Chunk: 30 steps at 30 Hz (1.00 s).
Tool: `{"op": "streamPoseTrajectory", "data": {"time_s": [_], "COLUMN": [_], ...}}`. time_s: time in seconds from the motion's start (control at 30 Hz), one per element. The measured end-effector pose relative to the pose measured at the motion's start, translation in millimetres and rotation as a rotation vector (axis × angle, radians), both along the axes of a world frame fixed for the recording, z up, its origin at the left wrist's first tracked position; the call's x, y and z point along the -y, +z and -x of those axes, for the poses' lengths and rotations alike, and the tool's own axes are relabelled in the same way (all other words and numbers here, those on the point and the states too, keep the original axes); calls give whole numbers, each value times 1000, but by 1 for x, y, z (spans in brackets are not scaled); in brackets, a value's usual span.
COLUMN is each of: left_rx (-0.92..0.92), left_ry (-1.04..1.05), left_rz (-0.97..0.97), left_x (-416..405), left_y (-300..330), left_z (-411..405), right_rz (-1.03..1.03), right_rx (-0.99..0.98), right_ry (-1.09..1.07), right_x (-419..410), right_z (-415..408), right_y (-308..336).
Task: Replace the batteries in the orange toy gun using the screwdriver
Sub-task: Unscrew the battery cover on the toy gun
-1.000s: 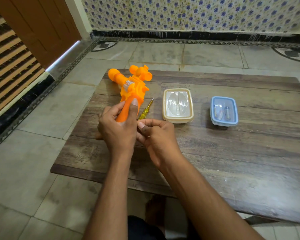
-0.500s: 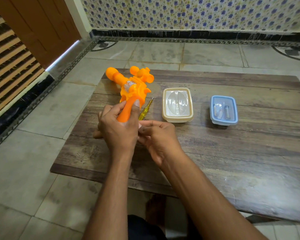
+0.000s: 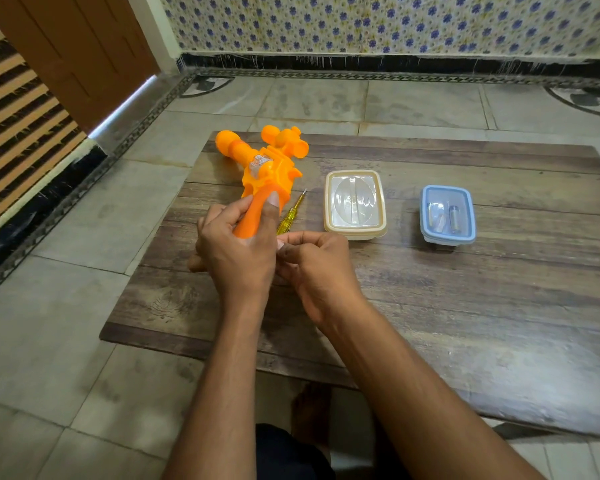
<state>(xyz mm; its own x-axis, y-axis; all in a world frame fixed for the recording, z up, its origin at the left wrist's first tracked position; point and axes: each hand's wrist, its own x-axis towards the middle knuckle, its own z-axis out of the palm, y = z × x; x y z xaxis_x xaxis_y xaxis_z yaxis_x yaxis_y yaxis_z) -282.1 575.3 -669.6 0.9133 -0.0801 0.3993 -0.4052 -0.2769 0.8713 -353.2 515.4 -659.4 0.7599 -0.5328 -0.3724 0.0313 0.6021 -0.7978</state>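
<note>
Head view: the orange toy gun (image 3: 262, 174) sits left of centre in the frame, its barrel end pointing toward the upper left and resting on or just above the wooden counter (image 3: 465, 299). The left hand (image 3: 238, 256) is wrapped around the gun's grip, thumb laid along the top of it, which looks like a way to keep the toy steady and tilt the base of the grip toward the other hand. The right hand (image 3: 321, 268) is just beside it, touching or nearly touching the left, with its fingers curled inward and thumb and forefinger pinched close together at the bottom of the grip. Whether they pinch a screw, a cover or nothing cannot be told, because the left hand hides that spot.

The yellow screwdriver (image 3: 290, 216) lies on the counter just right of the gun's grip, tip pointing up the frame, in neither hand. Its place so near the work suggests it was put down within easy reach.

Right of it, near the centre, stands a cream box (image 3: 355, 204) with a clear lid, closed. Further right is a smaller blue box (image 3: 447, 214), also lidded, with a few small items inside that may be batteries, though they are too small to be sure. Both boxes stand apart from the hands, probably to keep loose parts together.

My guess is that the battery cover at the grip is being worked on.
</note>
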Motion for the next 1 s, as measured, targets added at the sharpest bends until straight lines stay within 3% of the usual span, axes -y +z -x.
{"op": "streamPoseTrajectory", "data": {"time_s": [0.43, 0.63, 0.87, 1.0], "left_rx": [-84, -123, -340, -422], "left_ry": [9, 47, 105, 82], "left_rz": [132, 212, 454, 489], "left_x": [3, 4, 4, 0], "left_y": [0, 6, -5, -7], "left_z": [-1, 2, -10, -10], "right_rz": [168, 631, 1072, 1307], "right_rx": [98, 70, 0, -10], "right_ry": [-33, -81, -117, -128], "right_x": [2, 7, 9, 16], "right_z": [1, 1, -4, -10], "right_y": [-3, -6, -13, -11]}}
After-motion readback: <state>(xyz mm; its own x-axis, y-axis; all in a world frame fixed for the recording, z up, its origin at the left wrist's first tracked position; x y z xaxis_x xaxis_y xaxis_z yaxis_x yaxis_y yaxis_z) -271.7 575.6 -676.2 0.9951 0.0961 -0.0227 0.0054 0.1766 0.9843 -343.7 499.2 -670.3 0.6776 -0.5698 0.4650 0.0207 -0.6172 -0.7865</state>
